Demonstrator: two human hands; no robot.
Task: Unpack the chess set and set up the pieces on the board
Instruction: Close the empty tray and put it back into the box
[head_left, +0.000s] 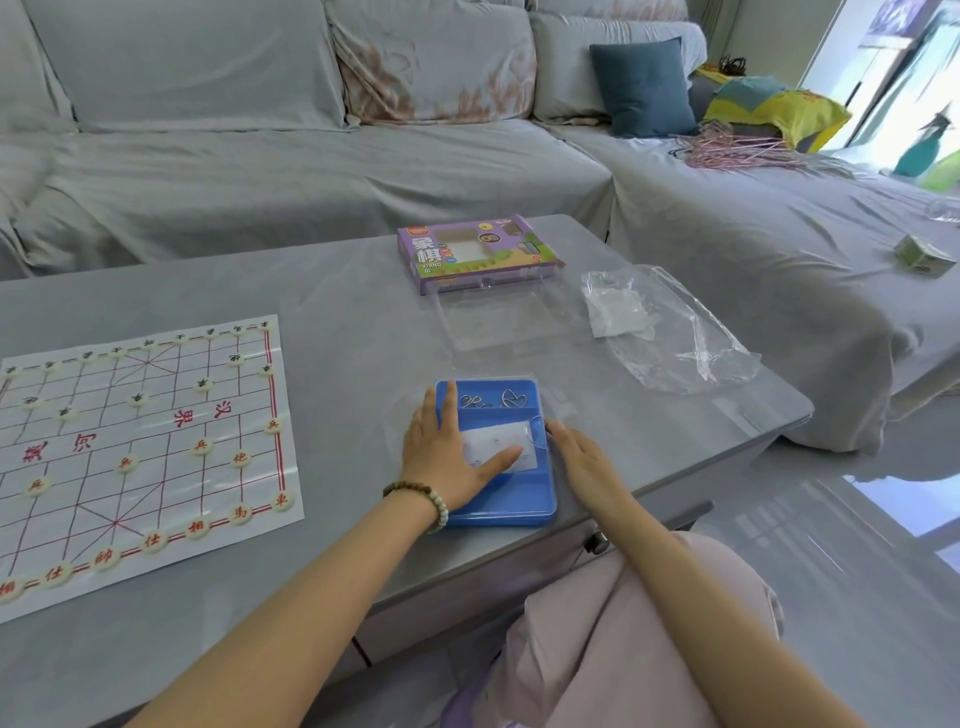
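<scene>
A paper chess board (156, 415) with red lines lies flat on the left of the grey table (337, 322). Round cream chess pieces (200, 446) with red or dark characters stand on its line crossings. The purple chess set box (470, 252) lies at the far middle, with a clear plastic tray (498, 322) just in front of it. Near the front edge sits a blue plastic case (511, 499) under a clear lid, holding metal wire rings (511, 399) and a white paper. My left hand (447, 457) lies flat on the lid. My right hand (584, 457) rests against the case's right side, fingers straight.
A crumpled clear plastic bag (670, 332) lies on the table's right part. A grey covered sofa (260, 156) runs behind and to the right, with a blue cushion (641, 88), a pile of pink hangers (727, 148) and a small green box (922, 254). My knee (649, 623) is below the table edge.
</scene>
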